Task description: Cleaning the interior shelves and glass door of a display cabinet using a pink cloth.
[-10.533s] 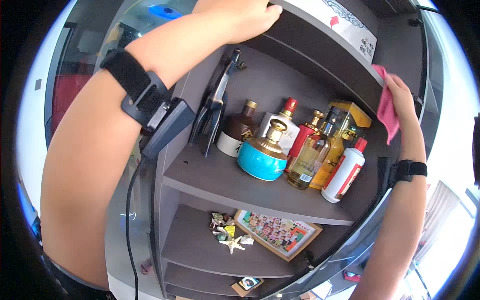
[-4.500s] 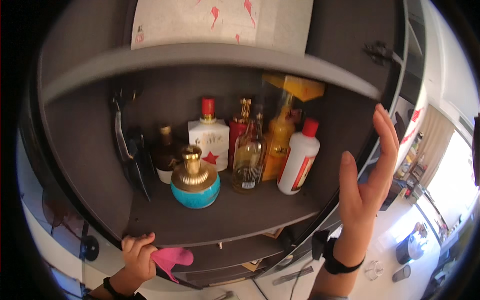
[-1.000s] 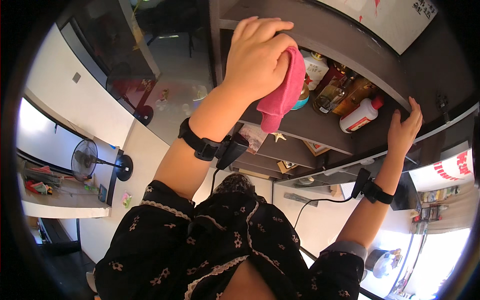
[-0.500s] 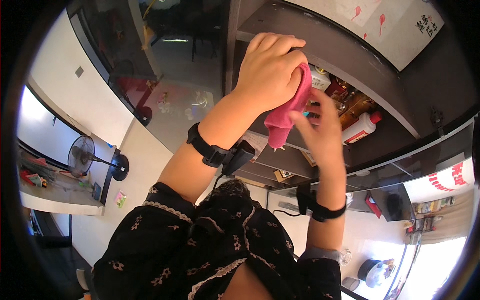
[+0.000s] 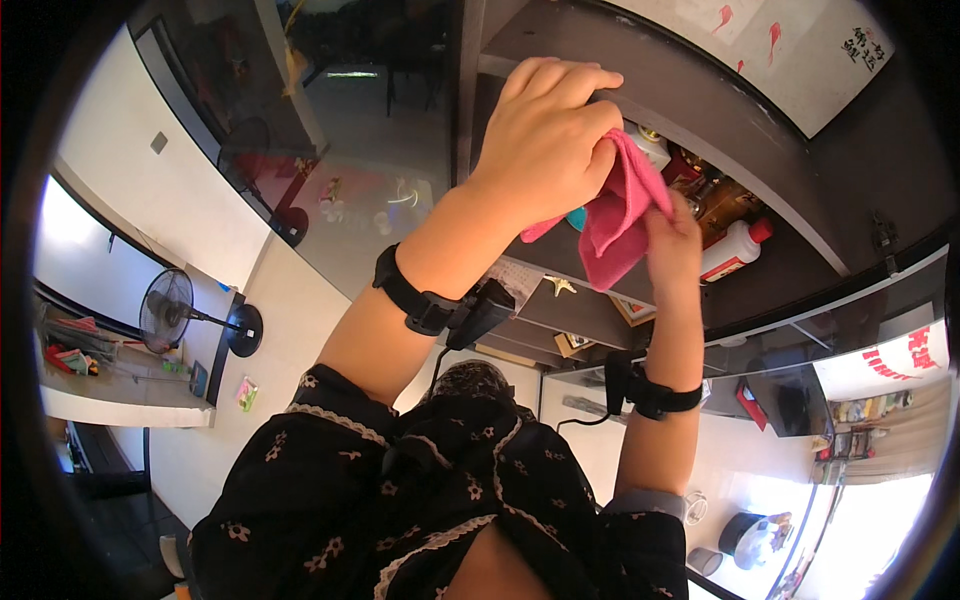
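Note:
A pink cloth point(image 5: 622, 225) hangs in loose folds in front of the dark shelves. My left hand point(image 5: 548, 135) is closed on its upper end, close to the edge of the upper shelf board point(image 5: 680, 115). Lower and to the right, my right hand point(image 5: 676, 245) pinches the cloth's right side, its fingertips partly hidden. Behind the cloth and right hand, a white bottle with a red cap point(image 5: 738, 250) lies tilted in the shelf among other bottles and boxes point(image 5: 700, 195). A bit of something turquoise point(image 5: 576, 218) shows beside the cloth.
Below the cloth, a starfish ornament point(image 5: 560, 286) and small framed pictures point(image 5: 574, 344) stand on lower shelves. A glossy dark glass panel point(image 5: 375, 130) is at the left, and a glass door point(image 5: 800, 335) at the right. A black standing fan point(image 5: 168, 310) is farther left.
My right hand has gone from loose, spread fingers beside the cloth to pinching its right side. The cloth is now spread wider to the right, while my left hand stays nearly in place.

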`<state>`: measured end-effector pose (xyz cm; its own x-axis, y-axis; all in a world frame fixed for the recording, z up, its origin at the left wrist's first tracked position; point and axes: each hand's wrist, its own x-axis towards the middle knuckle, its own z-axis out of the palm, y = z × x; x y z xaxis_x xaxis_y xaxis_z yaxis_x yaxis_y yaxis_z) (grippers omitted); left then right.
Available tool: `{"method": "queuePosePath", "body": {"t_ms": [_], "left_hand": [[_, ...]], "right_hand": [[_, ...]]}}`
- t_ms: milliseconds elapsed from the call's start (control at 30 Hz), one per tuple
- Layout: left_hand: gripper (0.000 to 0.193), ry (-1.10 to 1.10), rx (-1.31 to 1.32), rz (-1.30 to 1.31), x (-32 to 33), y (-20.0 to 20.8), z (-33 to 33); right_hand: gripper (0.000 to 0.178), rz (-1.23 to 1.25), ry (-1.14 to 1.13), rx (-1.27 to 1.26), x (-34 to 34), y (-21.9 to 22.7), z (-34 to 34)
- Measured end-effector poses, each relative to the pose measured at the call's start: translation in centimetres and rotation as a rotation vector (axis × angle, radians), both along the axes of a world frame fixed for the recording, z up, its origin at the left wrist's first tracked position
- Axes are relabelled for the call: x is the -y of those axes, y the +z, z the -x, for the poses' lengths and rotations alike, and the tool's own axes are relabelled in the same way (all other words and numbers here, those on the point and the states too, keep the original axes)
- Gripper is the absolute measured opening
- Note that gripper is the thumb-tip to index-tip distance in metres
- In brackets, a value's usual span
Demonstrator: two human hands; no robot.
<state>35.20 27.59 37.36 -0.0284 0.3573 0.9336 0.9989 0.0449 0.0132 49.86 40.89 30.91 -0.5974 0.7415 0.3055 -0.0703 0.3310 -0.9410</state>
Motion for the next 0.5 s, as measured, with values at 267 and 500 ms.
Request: {"method": "queuePosePath", "body": {"t_ms": [267, 500], "left_hand": [[0.013, -0.046, 0.012, 0.058, 1.1, 0.3, -0.4], [0.015, -0.029, -0.001, 0.088, 0.9, 0.5, -0.4]], "right_hand": [[0.034, 0.217, -0.058, -0.224, -1.3, 1.9, -4.6], [0.044, 0.332, -0.033, -0.475, -3.9, 4.1, -10.3]]}}
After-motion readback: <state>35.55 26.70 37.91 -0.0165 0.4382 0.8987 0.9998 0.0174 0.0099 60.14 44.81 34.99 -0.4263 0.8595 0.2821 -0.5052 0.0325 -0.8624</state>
